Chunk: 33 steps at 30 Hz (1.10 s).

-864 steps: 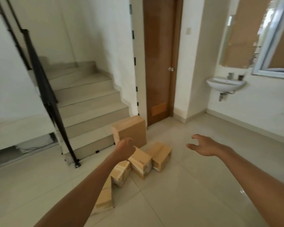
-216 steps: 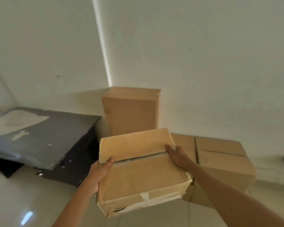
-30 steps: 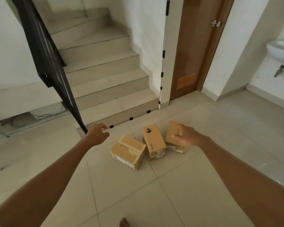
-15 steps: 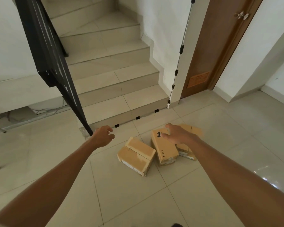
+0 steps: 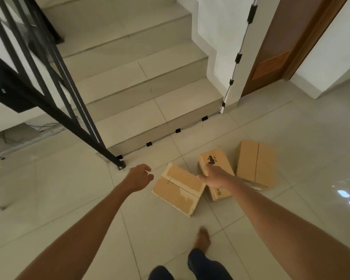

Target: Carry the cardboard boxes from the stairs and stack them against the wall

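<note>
Three small cardboard boxes lie on the tiled floor in front of the stairs [image 5: 146,112]. The left box [image 5: 179,188] lies skewed, with a taped seam across its top. The middle box [image 5: 215,158] carries a black print, and the right box [image 5: 256,162] is plain. My left hand [image 5: 139,176] hovers just left of the left box, fingers loosely curled, holding nothing. My right hand [image 5: 215,176] is stretched out over the gap between the left and middle boxes, fingers relaxed, covering part of the middle box.
A black stair railing [image 5: 55,93] ends in a post at the floor, close to my left hand. A brown door [image 5: 279,47] stands at the right behind a white wall corner. My bare right foot [image 5: 202,239] steps forward on the glossy tiles.
I have walked closer to the three boxes. Both hands have dropped nearer to them, and my right hand has shifted left, from the right box to over the middle and left ones.
</note>
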Motion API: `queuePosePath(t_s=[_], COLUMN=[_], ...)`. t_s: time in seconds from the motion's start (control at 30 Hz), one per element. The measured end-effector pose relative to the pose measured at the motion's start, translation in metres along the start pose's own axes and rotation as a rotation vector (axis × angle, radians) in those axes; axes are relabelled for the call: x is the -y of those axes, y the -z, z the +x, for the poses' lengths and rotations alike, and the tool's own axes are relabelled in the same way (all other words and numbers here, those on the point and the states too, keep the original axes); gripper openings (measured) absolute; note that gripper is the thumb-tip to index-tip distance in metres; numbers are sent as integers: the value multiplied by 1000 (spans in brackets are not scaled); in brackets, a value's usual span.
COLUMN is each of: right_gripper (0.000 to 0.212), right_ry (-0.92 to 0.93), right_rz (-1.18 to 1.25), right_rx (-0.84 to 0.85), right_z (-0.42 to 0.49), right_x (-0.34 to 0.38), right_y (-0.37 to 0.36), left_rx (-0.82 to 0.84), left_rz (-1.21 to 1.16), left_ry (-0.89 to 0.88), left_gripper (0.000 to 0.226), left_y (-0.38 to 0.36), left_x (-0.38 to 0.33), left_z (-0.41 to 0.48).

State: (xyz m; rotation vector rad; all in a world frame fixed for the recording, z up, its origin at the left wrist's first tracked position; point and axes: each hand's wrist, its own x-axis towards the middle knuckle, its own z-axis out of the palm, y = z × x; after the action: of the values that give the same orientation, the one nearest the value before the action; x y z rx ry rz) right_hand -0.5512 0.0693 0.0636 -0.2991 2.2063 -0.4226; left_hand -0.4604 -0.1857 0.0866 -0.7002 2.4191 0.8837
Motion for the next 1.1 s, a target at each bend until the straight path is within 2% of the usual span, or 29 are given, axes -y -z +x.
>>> queuePosePath(t_s=[0.1, 0.23, 0.33, 0.5, 0.63, 0.73, 0.87, 1.0, 1.1], right_gripper=[65, 61, 64, 61, 73, 81, 80, 77, 68], right_ry=[-88, -209, -334, -525, -741, -855, -862, -833, -827], right_rz=[124, 252, 365, 521, 642, 746, 854, 925, 980], right_rx=[31, 78, 38, -25, 12, -39, -114, -105, -119], right_z=[55, 126, 183, 273, 323, 353, 387, 406, 409], right_x=[-11, -35, -57, -94, -126, -145, -165, -175, -175], right_y=[-17, -52, -89, -168, -239, -273, -298, -322, -335], left_rx=[29, 78, 116, 153, 226, 207, 105, 211, 204], left_rz=[-40, -18, 9, 0, 25, 21, -49, -198, -157], left_ry=[36, 78, 118, 158, 178, 189, 266, 365, 405], left_gripper=[36, 36, 35, 39, 47, 54, 71, 91, 100], left_y=[-7, -28, -55, -131, -208, -247, -274, -291, -299], left_x=[10, 36, 60, 105, 144, 166, 185, 200, 214], left_z=[51, 125, 185, 285, 340, 376, 419, 443, 445])
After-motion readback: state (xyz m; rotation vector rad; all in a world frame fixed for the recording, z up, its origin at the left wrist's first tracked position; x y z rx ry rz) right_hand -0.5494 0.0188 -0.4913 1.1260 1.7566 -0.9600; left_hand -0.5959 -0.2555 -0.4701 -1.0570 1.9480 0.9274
